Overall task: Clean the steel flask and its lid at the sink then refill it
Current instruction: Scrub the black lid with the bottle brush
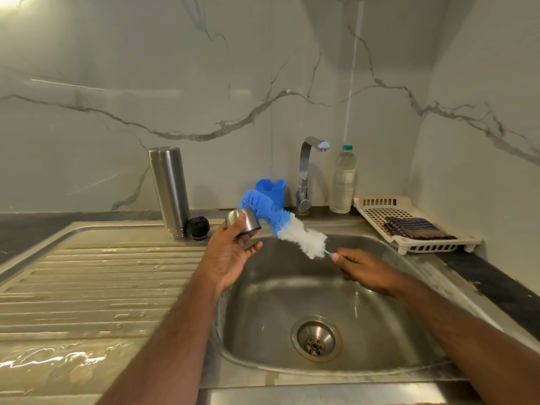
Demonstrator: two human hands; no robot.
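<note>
A pale marble-veined wall (204, 83) fills the upper half of the frame, and below it a steel sink (292, 372) with a ribbed, wet draining board (87, 287) takes up the lower half. At the middle of the frame the left hand (226, 255) holds the small steel lid (245, 223) over the left rim of the basin, thumb and fingers curled round it, its open mouth tilted toward the lower right. Just right of the lid, the right hand (359, 271) grips the thin blue handle of a bottle brush (280, 222), fingers closed round it; the brush slants up to the left, white bristles near the hand and blue bristles at the far end, which bend just behind the lid. Whether the bristles touch the lid I cannot tell. Left of centre, at the back of the draining board, the tall steel flask (169, 191) stands mouth down against the wall, and a black stopper (199, 228) sits just beside its base on the right. Behind the brush a blue plastic holder (273, 190) stands near the chrome tap (306, 171). Right of the tap a clear plastic bottle (343, 179) with a green cap stands upright. At the right edge a white plastic tray (380, 206) carries a folded dark checked cloth (415, 228). The drain (316, 338) lies at the lower middle of the basin.
</note>
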